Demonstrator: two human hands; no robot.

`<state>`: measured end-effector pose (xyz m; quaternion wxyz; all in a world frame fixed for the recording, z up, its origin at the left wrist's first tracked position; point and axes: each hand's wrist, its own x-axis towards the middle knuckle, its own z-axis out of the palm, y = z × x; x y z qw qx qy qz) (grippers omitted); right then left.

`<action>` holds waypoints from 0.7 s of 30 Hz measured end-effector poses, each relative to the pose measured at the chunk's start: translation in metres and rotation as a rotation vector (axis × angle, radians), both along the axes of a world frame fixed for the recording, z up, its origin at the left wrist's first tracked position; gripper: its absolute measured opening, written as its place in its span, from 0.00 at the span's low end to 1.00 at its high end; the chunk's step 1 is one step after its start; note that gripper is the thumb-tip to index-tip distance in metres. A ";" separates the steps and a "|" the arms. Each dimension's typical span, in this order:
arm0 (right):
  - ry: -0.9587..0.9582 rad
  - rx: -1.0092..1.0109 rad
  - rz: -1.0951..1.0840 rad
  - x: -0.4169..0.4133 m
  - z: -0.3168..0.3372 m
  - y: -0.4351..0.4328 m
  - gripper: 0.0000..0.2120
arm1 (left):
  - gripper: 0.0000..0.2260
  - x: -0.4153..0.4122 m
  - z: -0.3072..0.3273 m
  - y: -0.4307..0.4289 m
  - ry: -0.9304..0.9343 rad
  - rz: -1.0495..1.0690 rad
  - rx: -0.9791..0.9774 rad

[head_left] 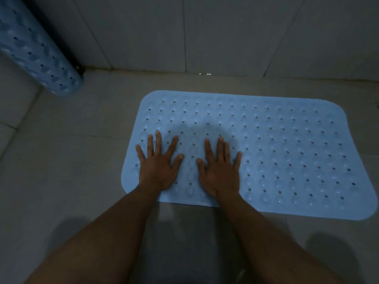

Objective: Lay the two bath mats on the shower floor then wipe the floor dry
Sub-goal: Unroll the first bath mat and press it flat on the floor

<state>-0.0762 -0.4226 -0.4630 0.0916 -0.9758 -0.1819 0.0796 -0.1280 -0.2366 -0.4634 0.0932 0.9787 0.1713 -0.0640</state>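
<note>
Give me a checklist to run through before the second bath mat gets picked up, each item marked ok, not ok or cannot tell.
1. Flat blue mat lies spread on the floor: ok.
2. Left hand and right hand flat on it, palms down: ok.
3. Mat's right edge fully flat: cannot tell, it runs to the frame's edge.
4. Rolled mat laid down: not ok, it leans in the corner.
5. Floor dry: cannot tell.
</note>
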 end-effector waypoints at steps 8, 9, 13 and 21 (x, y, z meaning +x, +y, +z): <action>0.008 -0.041 -0.023 0.002 0.000 0.002 0.29 | 0.29 0.002 -0.003 0.000 0.010 0.025 0.022; 0.007 -0.042 -0.021 0.002 0.000 0.001 0.29 | 0.29 0.001 -0.002 -0.001 0.014 0.024 0.022; 0.013 -0.056 -0.009 0.001 0.001 0.001 0.31 | 0.29 -0.001 0.002 -0.002 0.014 0.025 0.016; 0.050 -0.019 -0.011 0.002 0.009 0.000 0.30 | 0.29 0.001 0.004 -0.001 0.035 0.000 -0.002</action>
